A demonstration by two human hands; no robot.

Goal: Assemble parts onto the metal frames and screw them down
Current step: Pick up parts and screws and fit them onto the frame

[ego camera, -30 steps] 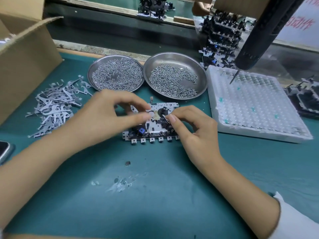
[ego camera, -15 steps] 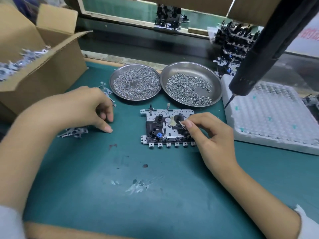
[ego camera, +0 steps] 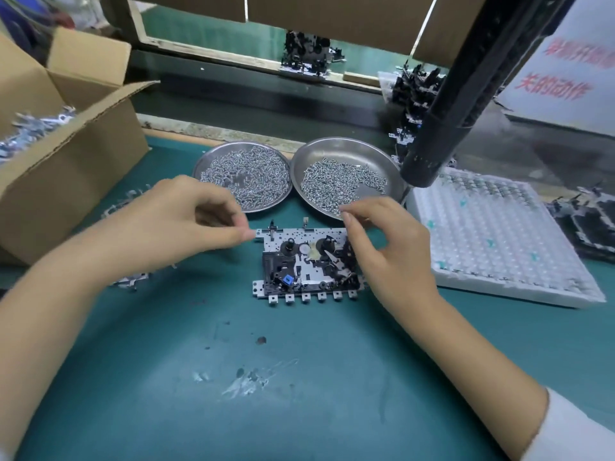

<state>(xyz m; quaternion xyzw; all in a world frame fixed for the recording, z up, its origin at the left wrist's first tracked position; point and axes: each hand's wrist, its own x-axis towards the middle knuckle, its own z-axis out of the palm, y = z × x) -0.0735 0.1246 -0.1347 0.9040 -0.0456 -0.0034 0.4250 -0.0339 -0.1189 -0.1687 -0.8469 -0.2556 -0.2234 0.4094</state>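
My left hand [ego camera: 173,224] covers most of the loose metal brackets [ego camera: 128,281] on the mat [ego camera: 299,394]; only a few edges stick out around it. Left thumb and forefinger are pinched together right at the top left corner of the metal frame [ego camera: 307,262]. Can't tell if there's a small part between them or just the frame's edge.

Right hand [ego camera: 389,251] sits over the right end of the frame and hides that side. Fingers curled, thumb and forefinger nearly closed, fingertips at the near rim of the right dish. Whether they hold a screw is too small to see.

The frame lies flat on the mat, just in front of the two dishes, between my hands.

Left dish [ego camera: 213,158]: dense layer of small screws [ego camera: 248,176]. Right dish [ego camera: 346,149]: thinner heap of screws, bare metal at the back. Cardboard box [ego camera: 76,154] far left, cut off by the edge, holds more brackets. White tray [ego camera: 492,241] on the right: grid of pockets, contents hard to make out. The hanging screwdriver [ego camera: 459,94] blocks the stack of dark assemblies [ego camera: 412,91] behind it.
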